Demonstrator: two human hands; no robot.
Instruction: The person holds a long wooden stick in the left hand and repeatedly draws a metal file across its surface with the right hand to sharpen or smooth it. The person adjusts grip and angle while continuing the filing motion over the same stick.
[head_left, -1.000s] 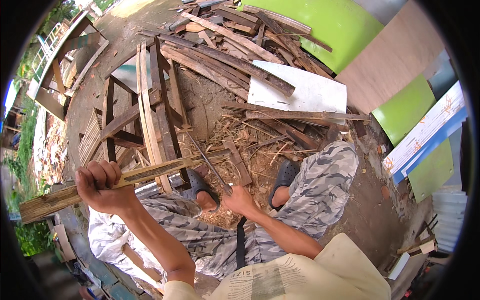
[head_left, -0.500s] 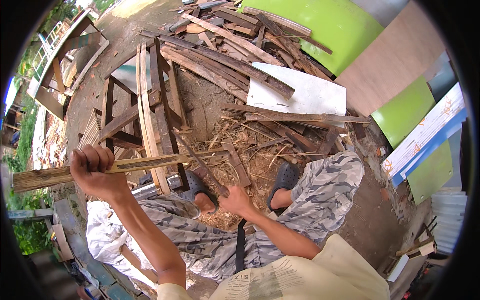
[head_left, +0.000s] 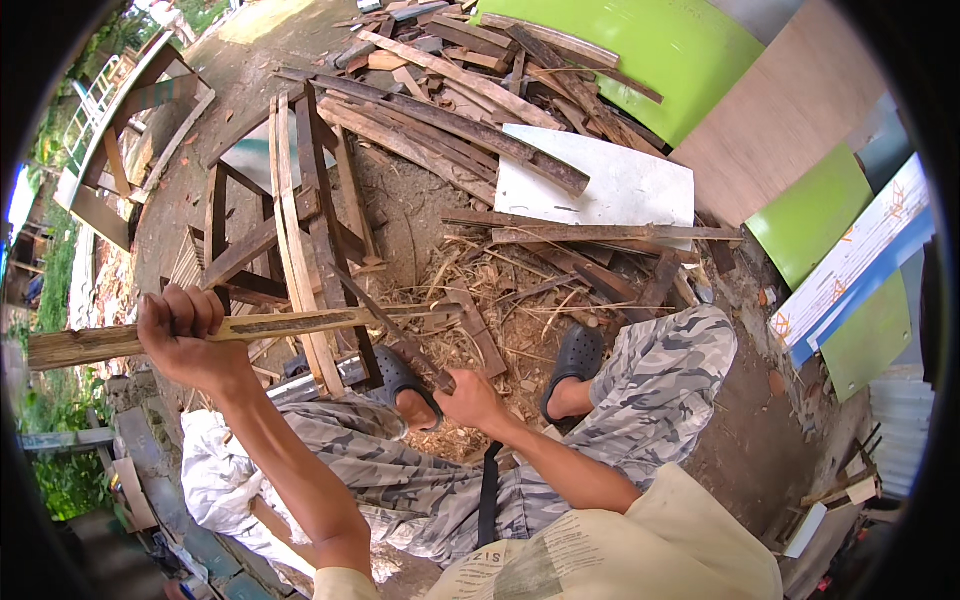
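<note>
My left hand [head_left: 188, 336] is closed around a long pale wooden strip [head_left: 285, 325] with a dark streak along it. The strip lies nearly level, its thick end jutting out left of my fist and its thin end pointing right above the wood shavings [head_left: 462, 360]. Closed as well, my right hand [head_left: 472, 402] grips a machete [head_left: 405, 345] with a long, dark, worn blade; the fingers hide its handle. The blade slants up and to the left, crossing the strip near its narrower part. Whether its edge bites into the wood I cannot tell.
A dark wooden frame [head_left: 318, 200] stands ahead with two pale strips [head_left: 285, 215] leaning on it. Beyond lies a pile of old boards [head_left: 430, 120], with a white panel [head_left: 590, 190] beside it. Green sheets [head_left: 640, 75] are at the right. My clogs [head_left: 575, 362] flank the shavings.
The strip's thick end has risen slightly with my left hand. The machete's blade has shifted a little to the left and shows more of its flat side.
</note>
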